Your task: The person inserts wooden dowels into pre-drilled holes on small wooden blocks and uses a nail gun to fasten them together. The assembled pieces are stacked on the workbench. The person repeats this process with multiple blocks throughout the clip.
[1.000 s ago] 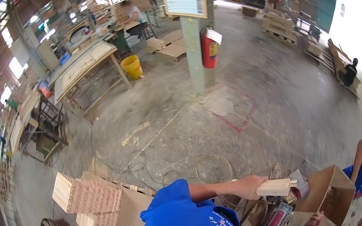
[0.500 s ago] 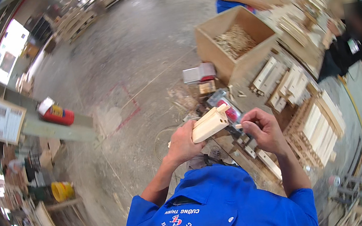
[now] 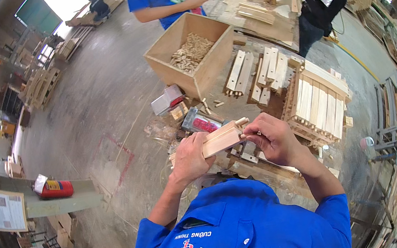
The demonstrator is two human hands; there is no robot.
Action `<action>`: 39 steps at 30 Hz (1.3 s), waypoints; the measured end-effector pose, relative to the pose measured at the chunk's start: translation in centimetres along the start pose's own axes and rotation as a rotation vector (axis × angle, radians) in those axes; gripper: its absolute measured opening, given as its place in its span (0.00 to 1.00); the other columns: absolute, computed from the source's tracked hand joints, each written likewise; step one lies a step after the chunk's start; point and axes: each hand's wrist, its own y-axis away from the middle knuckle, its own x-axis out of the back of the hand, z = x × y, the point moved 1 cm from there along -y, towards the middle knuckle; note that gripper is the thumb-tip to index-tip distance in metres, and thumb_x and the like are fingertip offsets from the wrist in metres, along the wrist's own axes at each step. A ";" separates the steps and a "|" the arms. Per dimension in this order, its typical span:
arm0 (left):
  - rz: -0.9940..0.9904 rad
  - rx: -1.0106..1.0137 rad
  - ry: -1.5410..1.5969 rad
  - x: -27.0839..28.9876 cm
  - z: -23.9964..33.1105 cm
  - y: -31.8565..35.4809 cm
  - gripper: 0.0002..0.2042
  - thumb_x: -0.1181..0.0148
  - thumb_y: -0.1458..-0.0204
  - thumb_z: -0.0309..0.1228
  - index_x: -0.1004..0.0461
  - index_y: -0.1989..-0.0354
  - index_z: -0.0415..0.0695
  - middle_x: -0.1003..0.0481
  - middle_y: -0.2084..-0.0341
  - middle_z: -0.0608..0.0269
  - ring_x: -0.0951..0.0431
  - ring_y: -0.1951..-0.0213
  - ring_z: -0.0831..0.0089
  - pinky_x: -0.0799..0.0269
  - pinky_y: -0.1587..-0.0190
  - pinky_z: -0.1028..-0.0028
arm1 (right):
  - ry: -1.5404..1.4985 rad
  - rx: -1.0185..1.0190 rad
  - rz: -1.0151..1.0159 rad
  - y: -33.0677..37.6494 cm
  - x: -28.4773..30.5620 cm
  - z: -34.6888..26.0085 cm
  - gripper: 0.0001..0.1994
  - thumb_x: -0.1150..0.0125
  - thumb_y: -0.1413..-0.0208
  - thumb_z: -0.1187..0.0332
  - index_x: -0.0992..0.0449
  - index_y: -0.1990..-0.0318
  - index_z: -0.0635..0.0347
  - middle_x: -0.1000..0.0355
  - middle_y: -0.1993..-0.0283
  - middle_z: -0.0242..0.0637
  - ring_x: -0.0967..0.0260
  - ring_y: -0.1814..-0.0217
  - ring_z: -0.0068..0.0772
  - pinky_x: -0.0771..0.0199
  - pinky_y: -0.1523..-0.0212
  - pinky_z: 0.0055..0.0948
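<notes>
My left hand (image 3: pixel 190 157) is wrapped round a pair of pale wooden rails (image 3: pixel 222 141), lying side by side and tilted up to the right. From the right end of the farther rail sticks a fixed dowel (image 3: pixel 242 122). Between its thumb and fingers my right hand (image 3: pixel 274 139) pinches a small wooden dowel (image 3: pixel 243 136), its tip against the end of the nearer rail. Whether that tip sits inside a hole I cannot tell. Just beyond the rails lies a clear container with something red (image 3: pixel 203 122) in it.
A large wooden box (image 3: pixel 171 67) of loose dowels (image 3: pixel 192 52) stands ahead. Stacked rails (image 3: pixel 314 106) lie to the right on a low bench. Beyond, a person in blue (image 3: pixel 167 0) and a person in black (image 3: pixel 321 5) handle wood. A fire extinguisher (image 3: pixel 54 188) is at left.
My view has swung to the right. My right hand has brought the dowel from just off the rails to touching the nearer rail's end.
</notes>
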 end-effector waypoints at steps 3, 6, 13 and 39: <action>-0.042 -0.064 -0.040 -0.3 0.8 -1.6 0.30 0.21 0.63 0.29 0.25 0.47 0.41 0.21 0.57 0.51 0.19 0.53 0.49 0.26 0.48 0.55 | 0.062 -0.037 0.025 1.1 1.1 0.1 0.07 0.29 0.38 0.75 0.19 0.54 0.59 0.24 0.59 0.43 0.22 0.61 0.52 0.21 0.62 0.43; -0.043 -0.153 -0.056 -0.9 1.4 -3.2 0.29 0.18 0.60 0.33 0.25 0.48 0.43 0.20 0.59 0.51 0.19 0.56 0.48 0.25 0.51 0.54 | 0.110 -0.064 0.045 1.9 2.3 0.7 0.07 0.29 0.38 0.75 0.19 0.55 0.59 0.25 0.60 0.43 0.22 0.61 0.52 0.21 0.63 0.43; -0.057 -0.232 -0.012 -2.1 2.9 -6.0 0.26 0.22 0.58 0.29 0.25 0.49 0.43 0.21 0.58 0.52 0.20 0.55 0.48 0.25 0.49 0.54 | 0.146 -0.090 0.158 3.3 3.7 1.5 0.06 0.29 0.38 0.75 0.20 0.55 0.60 0.25 0.62 0.43 0.23 0.63 0.50 0.23 0.65 0.43; -0.201 -0.316 -0.094 -4.4 3.5 -8.9 0.27 0.25 0.60 0.26 0.26 0.48 0.42 0.21 0.58 0.49 0.20 0.53 0.46 0.27 0.48 0.52 | 0.045 -0.361 0.225 6.8 2.9 4.6 0.06 0.34 0.31 0.69 0.20 0.58 0.63 0.23 0.65 0.46 0.24 0.66 0.50 0.26 0.64 0.43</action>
